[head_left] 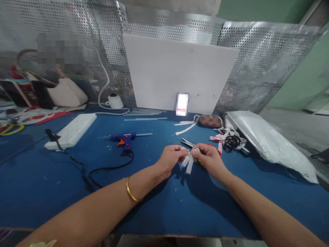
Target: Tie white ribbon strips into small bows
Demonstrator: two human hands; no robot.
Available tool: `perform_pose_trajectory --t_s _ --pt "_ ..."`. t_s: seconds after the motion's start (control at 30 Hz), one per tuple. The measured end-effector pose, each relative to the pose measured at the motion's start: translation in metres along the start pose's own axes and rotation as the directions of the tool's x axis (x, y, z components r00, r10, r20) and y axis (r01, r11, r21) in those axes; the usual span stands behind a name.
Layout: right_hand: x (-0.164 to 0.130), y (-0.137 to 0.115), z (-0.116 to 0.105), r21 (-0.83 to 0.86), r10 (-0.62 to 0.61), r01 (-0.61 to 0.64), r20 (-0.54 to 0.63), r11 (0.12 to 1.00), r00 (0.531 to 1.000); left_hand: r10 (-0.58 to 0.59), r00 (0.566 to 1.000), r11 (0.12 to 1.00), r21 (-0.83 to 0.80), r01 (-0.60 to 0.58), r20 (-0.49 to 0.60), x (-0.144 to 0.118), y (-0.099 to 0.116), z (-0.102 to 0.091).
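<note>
Right of frame centre, a white ribbon bow (189,166) is pinched between left hand (170,159) and right hand (208,160); probably light and limp, it is best gripped at its gather.

silvery perforated sheeting (257,51) (perhaps metal) behind blue table (154,216)

One left hand (171,158) and one right hand (209,158), two in all, hold one white ribbon bow (189,165). Left of the left hand lie one glue gun (126,140) and one power strip (73,131). Beyond both are one lit phone (182,103) and one checkered pouch (210,120); right of the right hand, one plastic package (269,142).
</note>
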State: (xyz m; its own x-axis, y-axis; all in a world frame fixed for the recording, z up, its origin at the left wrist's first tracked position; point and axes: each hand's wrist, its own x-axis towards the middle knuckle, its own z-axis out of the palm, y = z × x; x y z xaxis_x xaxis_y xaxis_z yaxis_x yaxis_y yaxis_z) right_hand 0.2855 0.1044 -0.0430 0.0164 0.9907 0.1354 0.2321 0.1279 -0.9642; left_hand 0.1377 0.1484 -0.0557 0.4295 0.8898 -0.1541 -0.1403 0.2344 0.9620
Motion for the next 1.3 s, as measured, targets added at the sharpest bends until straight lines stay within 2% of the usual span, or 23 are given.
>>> perform_pose_trajectory --t_s 0.07,0.1,0.23,0.3,0.63,0.73,0.8,0.93,1.03,1.2,1.3 --pt "-0.0009 0.0011 0.0003 -0.153 -0.079 0.074 -0.026 0.986 0.997 0.069 0.996 0.995 0.08 -0.064 -0.058 -0.0016 0.0 0.0015" --pt "-0.001 0.0013 0.0001 -0.176 -0.086 0.08 -0.029 0.981 0.996 0.097 0.993 0.991 0.1 -0.09 -0.065 -0.0026 0.0002 0.0023" --pt "0.001 0.0004 -0.0027 0.017 0.013 -0.013 0.03 1.0 0.999 0.093 0.995 0.995 0.034 -0.094 0.027 -0.0052 0.0022 0.0038" --pt "0.0026 -0.0002 -0.0041 0.078 0.017 -0.02 0.043 0.997 0.999 0.098 0.994 0.995 0.027 -0.1 0.051 -0.0048 0.0031 0.0033" --pt "0.0046 0.0014 -0.0047 0.018 -0.002 0.002 0.0 1.0 1.0 0.1 0.995 0.985 0.138 -0.101 0.011 -0.0028 0.0062 0.0014" --pt "0.0036 -0.0002 -0.0051 -0.056 -0.016 0.017 0.012 0.998 1.0 0.124 0.992 0.979 0.161 -0.126 0.022 -0.0024 0.0069 0.0022" --pt "0.0025 -0.0014 -0.0051 -0.169 -0.057 0.058 0.007 0.984 0.998 0.163 0.986 0.967 0.194 -0.167 0.037 -0.002 0.0068 0.0016" --pt "-0.0007 -0.0007 -0.0032 -0.442 -0.244 0.215 -0.009 0.871 0.97 0.286 0.955 0.874 0.386 -0.294 0.079 -0.001 0.0047 -0.002" --pt "-0.0029 0.0015 -0.0004 -0.525 -0.312 0.261 -0.009 0.81 0.95 0.327 0.941 0.809 0.491 -0.324 0.081 -0.0003 0.0025 -0.0034" --pt "-0.0032 0.0003 0.0011 -0.513 -0.304 0.259 -0.004 0.818 0.953 0.287 0.957 0.865 0.419 -0.277 0.041 -0.0018 0.0031 0.0001" --pt "-0.0013 -0.0014 0.0001 -0.361 -0.193 0.159 -0.058 0.919 0.98 0.265 0.962 0.917 0.293 -0.271 0.06 -0.0024 0.005 0.002"
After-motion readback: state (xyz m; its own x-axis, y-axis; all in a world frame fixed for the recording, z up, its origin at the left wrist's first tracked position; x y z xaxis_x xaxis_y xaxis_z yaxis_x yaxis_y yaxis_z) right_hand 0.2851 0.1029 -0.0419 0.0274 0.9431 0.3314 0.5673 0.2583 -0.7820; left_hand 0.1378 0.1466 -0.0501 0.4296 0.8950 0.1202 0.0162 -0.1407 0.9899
